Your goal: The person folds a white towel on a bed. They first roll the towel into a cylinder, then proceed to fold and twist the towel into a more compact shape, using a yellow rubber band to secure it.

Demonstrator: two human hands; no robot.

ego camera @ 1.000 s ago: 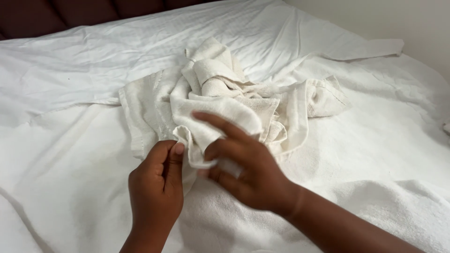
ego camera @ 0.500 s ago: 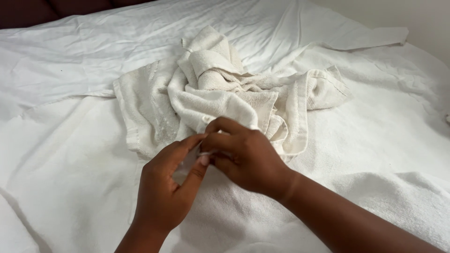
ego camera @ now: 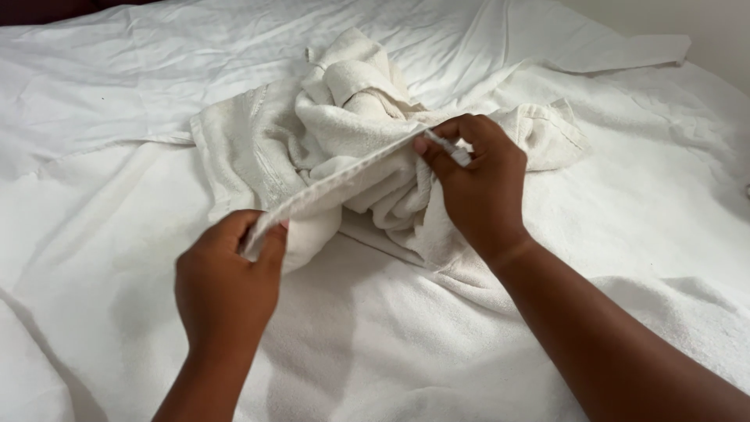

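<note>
Both hands pinch one hem of a crumpled cream towel [ego camera: 351, 117] heaped mid-bed on the white sheet [ego camera: 117, 94]: left hand [ego camera: 226, 293] at one end, right hand [ego camera: 476, 184] at the other, edge taut between.

The towel [ego camera: 344, 125] was cream, a shade yellower than what lay under it, with a looped pile and a plain woven band running near one edge. Its hem [ego camera: 344, 181], stretched between the two hands, showed as a pale grey-white ribbed strip. The sheet [ego camera: 117, 86] on the bed was plain white with no print, marked only by soft grey shadow in its creases. The nearer cover [ego camera: 375, 344] was also white, with a faintly nubbly texture. A dark maroon strip, the headboard [ego camera: 47, 9], ran along the top left corner. The wall [ego camera: 703, 23] at the top right was off-white.
</note>
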